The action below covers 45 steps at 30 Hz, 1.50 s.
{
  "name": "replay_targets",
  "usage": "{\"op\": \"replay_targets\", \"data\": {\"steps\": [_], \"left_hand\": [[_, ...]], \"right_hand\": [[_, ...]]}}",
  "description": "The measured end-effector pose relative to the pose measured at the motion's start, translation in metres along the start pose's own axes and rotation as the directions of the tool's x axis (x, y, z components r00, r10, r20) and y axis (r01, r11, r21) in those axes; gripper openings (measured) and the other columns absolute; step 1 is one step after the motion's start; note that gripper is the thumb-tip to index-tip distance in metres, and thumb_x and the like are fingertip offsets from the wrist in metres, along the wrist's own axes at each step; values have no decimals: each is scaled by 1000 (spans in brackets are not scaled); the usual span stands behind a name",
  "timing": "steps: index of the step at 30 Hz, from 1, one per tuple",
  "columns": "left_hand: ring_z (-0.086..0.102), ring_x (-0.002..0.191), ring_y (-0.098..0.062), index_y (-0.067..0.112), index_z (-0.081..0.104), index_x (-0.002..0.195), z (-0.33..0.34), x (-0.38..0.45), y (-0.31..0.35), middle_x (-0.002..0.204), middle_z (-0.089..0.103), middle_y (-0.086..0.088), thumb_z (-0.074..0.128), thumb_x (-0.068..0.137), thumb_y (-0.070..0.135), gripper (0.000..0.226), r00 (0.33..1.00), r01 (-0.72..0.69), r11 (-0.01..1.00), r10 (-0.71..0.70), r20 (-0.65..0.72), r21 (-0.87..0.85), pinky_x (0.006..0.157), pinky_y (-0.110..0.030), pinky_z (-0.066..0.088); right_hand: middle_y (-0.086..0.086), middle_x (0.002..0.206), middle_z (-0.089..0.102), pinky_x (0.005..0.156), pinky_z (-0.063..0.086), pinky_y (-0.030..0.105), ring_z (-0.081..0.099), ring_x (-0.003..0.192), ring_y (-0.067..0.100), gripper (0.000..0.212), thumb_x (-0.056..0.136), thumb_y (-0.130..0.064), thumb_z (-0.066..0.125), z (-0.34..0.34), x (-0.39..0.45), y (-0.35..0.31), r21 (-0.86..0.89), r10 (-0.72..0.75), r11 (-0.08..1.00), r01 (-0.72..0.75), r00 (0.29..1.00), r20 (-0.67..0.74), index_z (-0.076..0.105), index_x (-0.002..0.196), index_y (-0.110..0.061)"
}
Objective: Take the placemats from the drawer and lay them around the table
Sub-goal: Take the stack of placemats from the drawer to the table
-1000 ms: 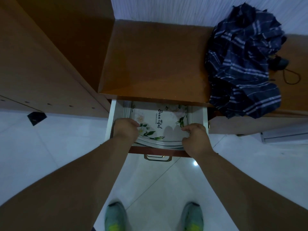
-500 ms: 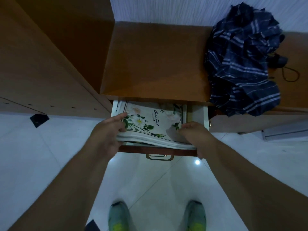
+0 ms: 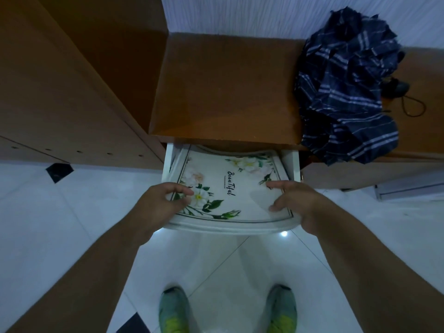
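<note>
A stack of white placemats [image 3: 237,188] with a flower print and dark script lettering is lifted partly out of the open white drawer [image 3: 168,159]. Its near edge hangs over the drawer front and hides it. My left hand [image 3: 165,203] grips the stack's left edge, thumb on top. On the right edge my right hand [image 3: 295,200] holds the same stack, fingers on top. The far end of the stack is still under the brown cabinet top [image 3: 225,87].
A crumpled dark blue striped cloth [image 3: 346,85] lies on the cabinet top at the right, with a black cord [image 3: 413,104] beside it. A tall brown cabinet side [image 3: 60,80] stands at the left. White tiled floor and my green shoes [image 3: 173,308] are below.
Both hands took hold of the placemat stack and pulled it up and toward me; it now covers the drawer front and handle.
</note>
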<state>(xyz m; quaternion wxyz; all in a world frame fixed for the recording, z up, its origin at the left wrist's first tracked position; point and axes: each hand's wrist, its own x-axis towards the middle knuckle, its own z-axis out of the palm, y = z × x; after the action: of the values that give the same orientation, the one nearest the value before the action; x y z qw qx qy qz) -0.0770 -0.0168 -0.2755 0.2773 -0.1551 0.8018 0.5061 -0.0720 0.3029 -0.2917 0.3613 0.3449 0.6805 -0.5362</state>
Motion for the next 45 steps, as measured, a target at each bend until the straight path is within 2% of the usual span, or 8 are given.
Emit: {"op": "replay_targets", "data": {"steps": [2, 8, 11, 22, 29, 34, 42, 45], "left_hand": [[60, 119, -9, 35, 80, 104, 0, -6, -5, 127, 68, 10, 78, 87, 16, 26, 995, 57, 997, -54, 84, -43, 101, -25, 45], [67, 106, -20, 36, 78, 111, -3, -13, 1, 122, 67, 3, 76, 84, 5, 41, 954, 245, 966, -225, 199, -80, 98, -35, 53], [71, 99, -17, 29, 81, 102, 0, -11, 6, 115, 73, 0, 77, 87, 12, 23, 973, 211, 976, -204, 110, -53, 81, -24, 55], [62, 116, -10, 33, 74, 121, -2, -79, 23, 137, 61, 3, 73, 90, 5, 42, 996, 43, 992, -33, 82, -119, 94, -19, 49], [65, 114, -13, 35, 73, 121, -34, -181, 109, 136, 62, 5, 73, 90, 8, 42, 997, -59, 983, 67, 40, -174, 100, -34, 55], [59, 125, -13, 45, 72, 120, -71, -276, 190, 140, 58, 9, 74, 91, 12, 44, 973, -224, 955, 231, 14, -193, 105, -40, 51], [54, 131, -21, 44, 67, 125, -150, -422, 337, 141, 53, 12, 73, 83, -8, 67, 848, -523, 839, 530, 7, -150, 100, -49, 53], [63, 122, -35, 31, 69, 123, -179, -471, 378, 138, 61, -5, 67, 77, -21, 69, 812, -548, 793, 581, 57, -266, 93, -60, 55]], "right_hand": [[5, 134, 60, 102, 51, 43, 57, 118, 31, 73, 52, 6, 80, -6, -6, 4, 22, -26, 999, 25, 998, 57, 74, 107, -42], [-10, 130, 50, 90, 45, 25, 52, 114, 15, 65, 75, -28, 87, -1, -33, 13, -100, -170, 981, 167, 985, -24, 61, 134, -38], [-8, 135, 55, 91, 47, 23, 57, 112, 12, 64, 80, -19, 84, 5, -38, 23, -27, -179, 984, 178, 983, -38, 58, 136, -36], [-9, 134, 59, 108, 45, 30, 58, 119, 13, 72, 79, -5, 81, 10, -108, 34, -1, -292, 956, 294, 947, -132, 56, 140, -34], [-13, 127, 63, 92, 51, 18, 60, 106, -3, 66, 81, -2, 78, -11, -243, -4, 13, -399, 912, 410, 896, -196, 60, 135, -35], [-23, 128, 58, 100, 52, 30, 56, 113, -3, 68, 81, 2, 77, -36, -375, -54, -7, -530, 839, 545, 812, -244, 61, 129, -44], [-44, 106, 60, 80, 56, 15, 61, 99, -14, 66, 76, 4, 79, -66, -580, -136, -133, -775, 614, 778, 563, -286, 63, 120, -43], [-22, 114, 67, 90, 58, 38, 67, 105, 3, 58, 74, -2, 83, -81, -640, -154, -157, -837, 529, 834, 482, -260, 68, 115, -40]]}}
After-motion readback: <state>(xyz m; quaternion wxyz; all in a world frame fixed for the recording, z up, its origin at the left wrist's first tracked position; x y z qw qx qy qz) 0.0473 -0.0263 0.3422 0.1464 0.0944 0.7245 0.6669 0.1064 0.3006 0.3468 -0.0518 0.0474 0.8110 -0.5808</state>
